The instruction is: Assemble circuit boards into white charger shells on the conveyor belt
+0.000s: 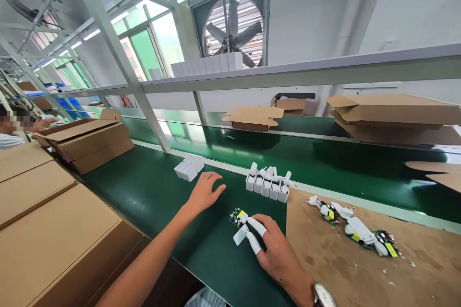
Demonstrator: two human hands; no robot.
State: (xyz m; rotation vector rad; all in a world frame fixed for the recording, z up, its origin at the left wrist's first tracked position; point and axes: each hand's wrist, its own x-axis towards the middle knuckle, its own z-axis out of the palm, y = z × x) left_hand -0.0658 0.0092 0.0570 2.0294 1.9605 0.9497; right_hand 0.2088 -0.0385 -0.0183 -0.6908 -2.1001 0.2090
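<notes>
My right hand [275, 249], with white finger cots on two fingers and a watch on the wrist, holds a small green circuit board with a white plug part [240, 223] on the green belt. My left hand [205, 192] is stretched forward, fingers spread, empty, just above the belt. It is nearest a cluster of white charger housings [188, 168]. A row of white housings standing upright [268, 183] sits just beyond my right hand.
A brown board [360, 268] on the right carries several more circuit boards with white plugs [355, 228]. Cardboard boxes [54, 220] line the left side, flattened cartons [392, 112] lie at the back. Another person [12, 129] sits far left. A shelf rail [306, 72] runs overhead.
</notes>
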